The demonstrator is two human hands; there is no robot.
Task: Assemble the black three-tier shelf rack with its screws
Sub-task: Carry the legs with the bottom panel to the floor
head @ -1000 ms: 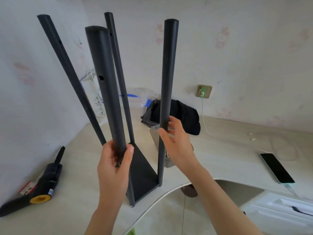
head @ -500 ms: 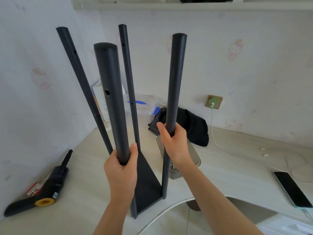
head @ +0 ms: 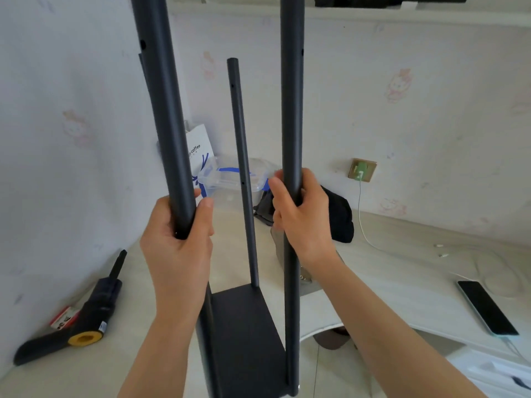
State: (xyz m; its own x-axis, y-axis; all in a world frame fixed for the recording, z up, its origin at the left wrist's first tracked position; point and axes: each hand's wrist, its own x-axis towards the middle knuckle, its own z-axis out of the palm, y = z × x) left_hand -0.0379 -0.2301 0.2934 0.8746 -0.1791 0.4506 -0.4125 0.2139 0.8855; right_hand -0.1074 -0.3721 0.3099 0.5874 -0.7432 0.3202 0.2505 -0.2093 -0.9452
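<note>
The black rack [head: 244, 334] stands on the worktop [head: 388, 271] with its four poles rising near upright from one bottom shelf. The left hand [head: 178, 239] wraps the near left pole [head: 163, 116]; the right hand [head: 301, 214] grips the near right pole [head: 291, 96]. A black electric screwdriver [head: 86, 314] lies off left, a phone [head: 487, 307] off right
</note>
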